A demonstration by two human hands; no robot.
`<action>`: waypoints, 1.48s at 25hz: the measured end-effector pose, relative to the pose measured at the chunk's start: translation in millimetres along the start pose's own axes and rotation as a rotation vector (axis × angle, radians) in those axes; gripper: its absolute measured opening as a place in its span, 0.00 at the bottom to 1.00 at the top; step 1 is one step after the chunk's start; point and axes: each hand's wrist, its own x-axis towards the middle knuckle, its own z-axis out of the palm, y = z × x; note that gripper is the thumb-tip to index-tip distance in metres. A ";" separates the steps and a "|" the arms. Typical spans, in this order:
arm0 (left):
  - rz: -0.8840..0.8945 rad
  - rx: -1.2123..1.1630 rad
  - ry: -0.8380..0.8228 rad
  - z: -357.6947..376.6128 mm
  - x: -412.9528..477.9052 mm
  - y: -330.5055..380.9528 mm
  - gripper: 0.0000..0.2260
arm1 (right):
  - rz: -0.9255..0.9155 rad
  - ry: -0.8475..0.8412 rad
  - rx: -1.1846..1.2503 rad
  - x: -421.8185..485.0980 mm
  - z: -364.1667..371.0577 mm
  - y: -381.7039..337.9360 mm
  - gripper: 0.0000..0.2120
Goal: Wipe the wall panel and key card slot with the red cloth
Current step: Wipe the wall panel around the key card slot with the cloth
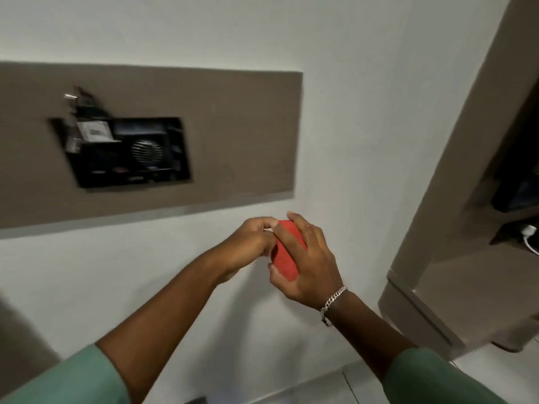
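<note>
A folded red cloth (285, 252) is held in front of the white wall, below the panel's lower right corner. My right hand (309, 260) wraps around it from the right, fingers over its top edge. My left hand (253, 243) pinches its left edge with curled fingers. The grey-brown wall panel (239, 135) hangs above and to the left. A black recessed unit (128, 153) with a round speaker grille is set in the panel; a card with a white label (94, 131) sticks up from its top left. The view is blurred.
A grey-brown cabinet or door frame (455, 199) stands at the right, with a dark shelf opening and a white plug and cable (529, 233). Pale floor tiles (320, 389) show at the bottom. A dark shape sits at the lower left edge.
</note>
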 end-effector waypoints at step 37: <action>0.691 1.810 1.311 -278.9 -103.5 27.7 0.33 | -0.207 0.596 0.031 186.4 86.8 -147.1 0.24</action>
